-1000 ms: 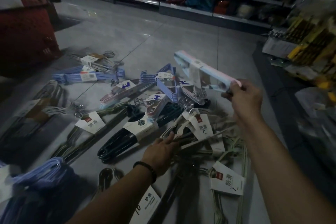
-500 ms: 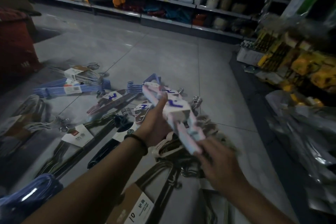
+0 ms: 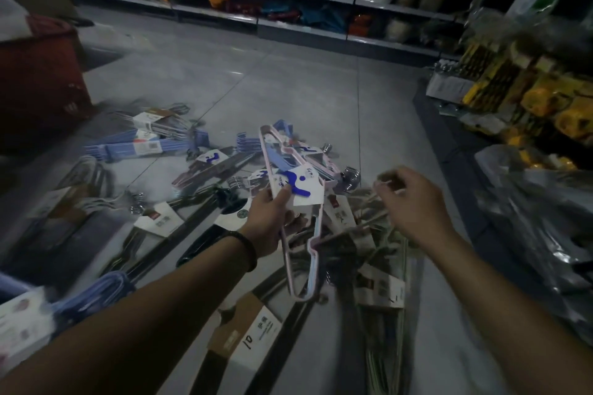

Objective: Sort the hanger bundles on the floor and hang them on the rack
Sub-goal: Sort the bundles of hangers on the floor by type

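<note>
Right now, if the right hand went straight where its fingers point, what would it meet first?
Likely the shiny metal hooks beyond the fingers of the right hand; blur leaves depth unclear, so it might pass above them.

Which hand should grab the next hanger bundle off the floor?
Probably the right hand: it looks empty and hovers just over the floor pile. The left hand is busy gripping the pink bundle.
</note>
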`<move>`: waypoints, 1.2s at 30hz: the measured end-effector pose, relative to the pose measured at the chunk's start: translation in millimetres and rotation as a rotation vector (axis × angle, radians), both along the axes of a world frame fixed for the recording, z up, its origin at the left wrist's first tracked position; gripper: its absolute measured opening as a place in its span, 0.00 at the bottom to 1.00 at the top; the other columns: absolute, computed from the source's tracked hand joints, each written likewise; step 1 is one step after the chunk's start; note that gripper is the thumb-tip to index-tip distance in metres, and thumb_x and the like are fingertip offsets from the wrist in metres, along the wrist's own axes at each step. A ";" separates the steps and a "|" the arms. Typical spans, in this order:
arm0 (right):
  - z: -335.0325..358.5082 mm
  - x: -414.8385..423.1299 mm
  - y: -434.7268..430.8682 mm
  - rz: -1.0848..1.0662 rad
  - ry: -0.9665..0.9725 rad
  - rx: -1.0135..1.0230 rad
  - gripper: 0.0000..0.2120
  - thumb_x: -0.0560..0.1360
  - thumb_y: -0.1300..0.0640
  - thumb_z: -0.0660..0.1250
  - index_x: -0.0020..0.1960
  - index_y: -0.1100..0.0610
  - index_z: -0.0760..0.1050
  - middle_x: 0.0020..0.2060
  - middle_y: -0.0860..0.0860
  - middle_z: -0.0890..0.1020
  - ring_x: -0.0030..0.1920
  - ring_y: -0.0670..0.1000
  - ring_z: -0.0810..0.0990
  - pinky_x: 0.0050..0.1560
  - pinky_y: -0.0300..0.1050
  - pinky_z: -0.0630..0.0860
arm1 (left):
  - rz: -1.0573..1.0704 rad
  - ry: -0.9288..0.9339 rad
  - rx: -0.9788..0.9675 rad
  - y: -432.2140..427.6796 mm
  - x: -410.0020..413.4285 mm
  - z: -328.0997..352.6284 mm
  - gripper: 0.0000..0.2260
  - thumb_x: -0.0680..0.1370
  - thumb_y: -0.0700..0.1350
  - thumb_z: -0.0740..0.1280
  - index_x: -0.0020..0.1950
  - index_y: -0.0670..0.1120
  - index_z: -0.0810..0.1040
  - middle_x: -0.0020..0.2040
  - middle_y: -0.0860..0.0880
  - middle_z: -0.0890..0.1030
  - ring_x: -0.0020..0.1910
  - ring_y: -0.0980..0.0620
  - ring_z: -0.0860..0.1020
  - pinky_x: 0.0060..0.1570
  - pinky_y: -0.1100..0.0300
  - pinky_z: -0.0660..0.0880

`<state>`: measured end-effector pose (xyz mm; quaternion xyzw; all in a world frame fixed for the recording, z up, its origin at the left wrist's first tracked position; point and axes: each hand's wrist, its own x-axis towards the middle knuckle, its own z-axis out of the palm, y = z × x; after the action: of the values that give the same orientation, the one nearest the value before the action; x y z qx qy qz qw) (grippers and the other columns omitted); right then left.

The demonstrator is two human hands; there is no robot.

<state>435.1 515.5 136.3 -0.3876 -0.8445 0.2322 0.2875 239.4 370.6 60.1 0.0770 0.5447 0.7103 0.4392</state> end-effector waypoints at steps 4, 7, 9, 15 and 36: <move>-63.2 41.7 13.2 0.045 -0.535 -0.171 0.13 0.74 0.41 0.71 0.48 0.50 0.79 0.46 0.51 0.85 0.44 0.50 0.82 0.44 0.44 0.78 | -0.053 0.083 -0.031 -12.3 24.2 -5.6 0.12 0.86 0.49 0.64 0.67 0.45 0.75 0.56 0.38 0.84 0.41 0.46 0.81 0.62 0.35 0.80; -137.8 76.9 -27.1 0.217 -1.063 -0.216 0.37 0.65 0.30 0.74 0.66 0.51 0.75 0.67 0.57 0.78 0.64 0.57 0.78 0.63 0.48 0.77 | -0.120 0.089 -0.056 -20.4 44.8 -24.3 0.14 0.86 0.49 0.65 0.70 0.46 0.72 0.58 0.40 0.86 0.46 0.41 0.87 0.57 0.38 0.83; -177.6 96.9 -55.5 0.234 -1.296 -0.226 0.53 0.63 0.30 0.77 0.78 0.56 0.64 0.80 0.63 0.58 0.79 0.66 0.61 0.75 0.57 0.65 | -0.182 0.103 -0.087 -23.6 58.1 -36.1 0.15 0.86 0.50 0.64 0.70 0.47 0.72 0.59 0.40 0.86 0.50 0.39 0.87 0.52 0.43 0.84; -210.3 127.7 -79.4 0.192 -1.232 -0.095 0.32 0.76 0.48 0.73 0.76 0.54 0.70 0.82 0.62 0.50 0.78 0.64 0.63 0.69 0.56 0.72 | -0.341 0.200 -0.185 -24.0 93.1 -53.7 0.14 0.87 0.50 0.63 0.71 0.49 0.71 0.55 0.41 0.87 0.45 0.44 0.87 0.44 0.49 0.85; -205.3 249.7 68.5 -0.327 -0.740 -0.141 0.13 0.71 0.64 0.73 0.55 0.65 0.81 0.49 0.67 0.81 0.46 0.67 0.82 0.47 0.53 0.77 | -0.634 0.257 -0.410 -45.3 133.5 -119.8 0.15 0.86 0.56 0.63 0.70 0.53 0.73 0.55 0.48 0.86 0.47 0.45 0.88 0.53 0.45 0.84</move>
<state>684.8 584.1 -69.1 -0.5930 -0.8001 0.0857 -0.0296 372.9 325.3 -59.7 0.2404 0.6749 0.4004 0.5713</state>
